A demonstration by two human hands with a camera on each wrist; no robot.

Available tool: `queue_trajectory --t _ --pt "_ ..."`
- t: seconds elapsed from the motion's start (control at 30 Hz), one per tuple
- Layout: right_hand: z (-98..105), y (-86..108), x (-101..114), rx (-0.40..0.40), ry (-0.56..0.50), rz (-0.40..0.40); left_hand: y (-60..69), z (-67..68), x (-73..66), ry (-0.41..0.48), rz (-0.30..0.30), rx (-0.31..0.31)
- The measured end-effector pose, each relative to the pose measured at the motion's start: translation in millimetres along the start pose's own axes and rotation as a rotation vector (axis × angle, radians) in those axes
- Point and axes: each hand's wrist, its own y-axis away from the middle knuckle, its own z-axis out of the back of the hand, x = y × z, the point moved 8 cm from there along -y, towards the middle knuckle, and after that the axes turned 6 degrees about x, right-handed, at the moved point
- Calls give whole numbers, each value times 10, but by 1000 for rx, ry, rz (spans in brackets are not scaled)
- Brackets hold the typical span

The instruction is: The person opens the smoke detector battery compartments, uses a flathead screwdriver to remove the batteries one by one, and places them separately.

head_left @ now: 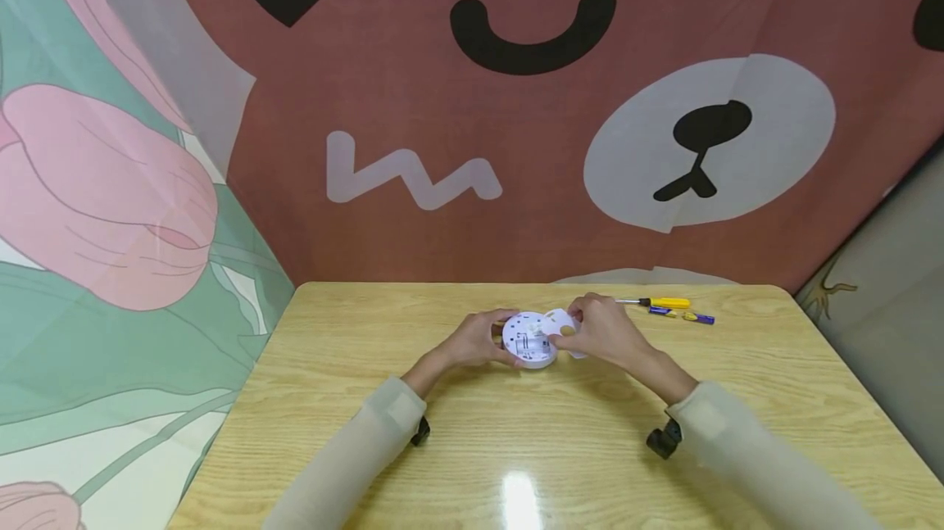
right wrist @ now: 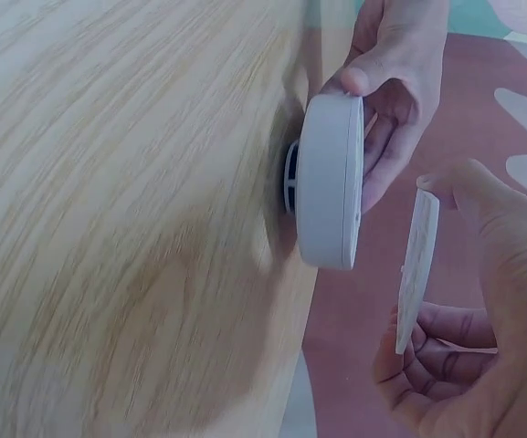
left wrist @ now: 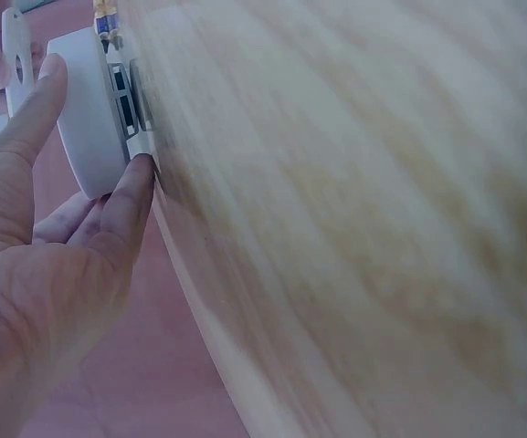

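Observation:
My left hand [head_left: 478,340] grips a round white smoke alarm [head_left: 525,351] by its rim, thumb on one side and fingers on the other. Its back faces up in the head view, showing an open battery bay. In the left wrist view, dark vents show on the underside of the smoke alarm [left wrist: 94,114], close above the tabletop. My right hand [head_left: 601,328] pinches a thin white mounting plate [head_left: 558,319] with cut-out holes by its edges. The right wrist view shows the plate [right wrist: 416,269] tilted and apart from the alarm [right wrist: 327,182].
Behind my right hand lies a screwdriver [head_left: 669,302] with a yellow handle. Just in front of it are two purple-and-yellow batteries [head_left: 698,318]. The wooden table [head_left: 369,309] ends at a printed cloth backdrop [head_left: 413,243].

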Motion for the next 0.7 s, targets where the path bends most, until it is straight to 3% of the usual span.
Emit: queue_trajectory --t 0.27,0.7 --pt "-79 -70 90 -30 13 -12 -8 -6 4 -6 -3 4" --pt "-229 -161 138 22 -15 -102 -25 -6 57 -52 34 14"
